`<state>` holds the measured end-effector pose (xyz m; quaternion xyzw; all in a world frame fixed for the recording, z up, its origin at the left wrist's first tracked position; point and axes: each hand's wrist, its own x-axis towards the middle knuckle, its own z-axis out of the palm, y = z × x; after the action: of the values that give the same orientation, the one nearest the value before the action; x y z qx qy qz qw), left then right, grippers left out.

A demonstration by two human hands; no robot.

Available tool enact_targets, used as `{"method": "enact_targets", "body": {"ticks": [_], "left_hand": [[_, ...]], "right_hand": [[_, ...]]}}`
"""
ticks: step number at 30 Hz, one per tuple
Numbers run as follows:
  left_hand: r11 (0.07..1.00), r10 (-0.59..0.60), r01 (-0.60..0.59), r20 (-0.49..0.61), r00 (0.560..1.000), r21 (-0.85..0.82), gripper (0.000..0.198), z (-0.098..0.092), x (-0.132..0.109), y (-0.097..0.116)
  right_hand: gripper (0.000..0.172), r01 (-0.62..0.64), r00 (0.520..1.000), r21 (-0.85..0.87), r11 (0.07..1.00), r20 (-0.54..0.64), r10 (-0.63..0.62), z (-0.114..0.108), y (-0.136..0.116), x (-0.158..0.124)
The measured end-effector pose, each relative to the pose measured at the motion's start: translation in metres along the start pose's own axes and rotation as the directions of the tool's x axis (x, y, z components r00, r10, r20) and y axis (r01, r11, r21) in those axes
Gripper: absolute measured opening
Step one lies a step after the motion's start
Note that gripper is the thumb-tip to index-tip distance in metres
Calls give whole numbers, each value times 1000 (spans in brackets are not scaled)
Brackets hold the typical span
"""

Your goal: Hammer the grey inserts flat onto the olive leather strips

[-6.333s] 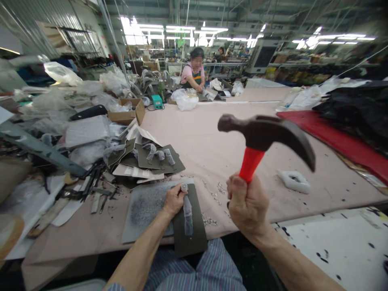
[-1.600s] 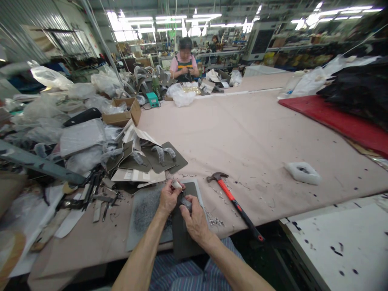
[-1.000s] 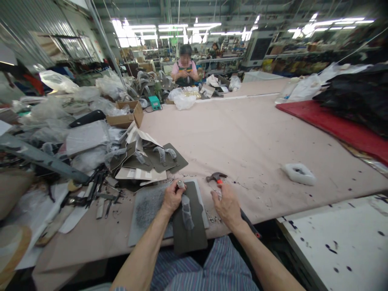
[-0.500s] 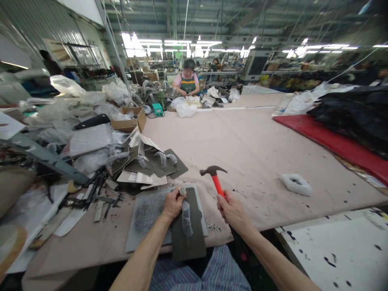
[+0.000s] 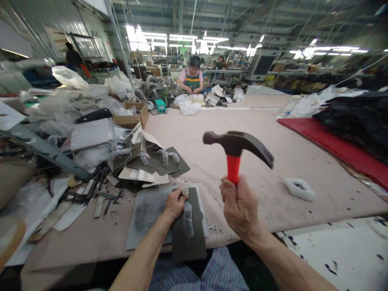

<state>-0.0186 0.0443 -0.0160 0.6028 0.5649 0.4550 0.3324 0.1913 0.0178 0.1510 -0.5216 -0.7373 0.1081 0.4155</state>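
Note:
My right hand is closed around the red handle of a claw hammer, raised upright above the table with its face toward the left. Below and to the left, my left hand pinches a short metal punch, standing on the far end of a dark olive panel. A handle wrapped in clear plastic lies along that panel. Beneath the panel is a grey board with a worn, scuffed surface. Small metal rivets lie scattered right of the board.
Similar panels with wrapped handles are piled beyond the board. Loose tools and plastic-wrapped goods crowd the left. A white block-like container sits at right, near a red sheet. Across the table a person sits working.
My right hand has lifted the hammer higher and closer to the camera. The left hand stays at the same spot on the panel with the punch. The view has shifted slightly.

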Motion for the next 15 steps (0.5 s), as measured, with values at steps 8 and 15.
{"method": "enact_targets", "body": {"ticks": [8, 15], "left_hand": [[1000, 19, -19, 15, 1000, 18, 18, -4, 0, 6], [999, 18, -22, -75, 997, -45, 23, 2, 1, -5]], "right_hand": [[27, -93, 813, -219, 971, 547, 201, 26, 57, -32], [21, -402, 810, -278, 872, 336, 480, 68, 148, -42]]}}
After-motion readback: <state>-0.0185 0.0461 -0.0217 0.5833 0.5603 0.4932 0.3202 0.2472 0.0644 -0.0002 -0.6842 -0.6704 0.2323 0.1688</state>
